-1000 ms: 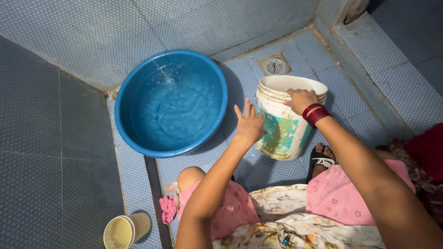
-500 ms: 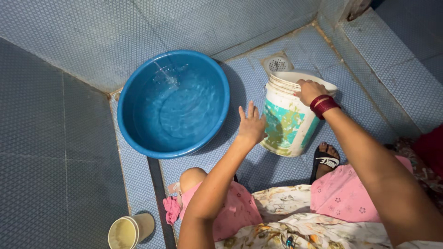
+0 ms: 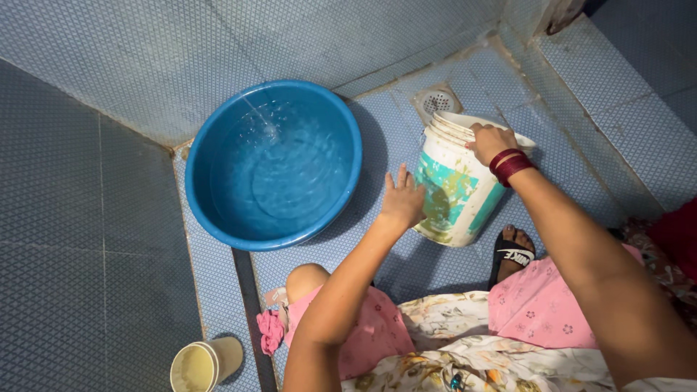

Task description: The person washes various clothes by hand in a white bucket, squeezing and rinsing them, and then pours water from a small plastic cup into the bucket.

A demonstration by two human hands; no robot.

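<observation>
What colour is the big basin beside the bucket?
The basin is blue, seen clearly in the head view.

White bucket (image 3: pixel 457 190) w/ teal-green print, tilted away, on blue tile floor beside water-filled basin.

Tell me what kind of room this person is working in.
Most likely a tiled bathroom or wash area. Small blue tiles cover the floor and walls, a floor drain sits in the corner, and a blue basin holds water. The right hand grips a tilted white bucket, the left hand against its side.
</observation>
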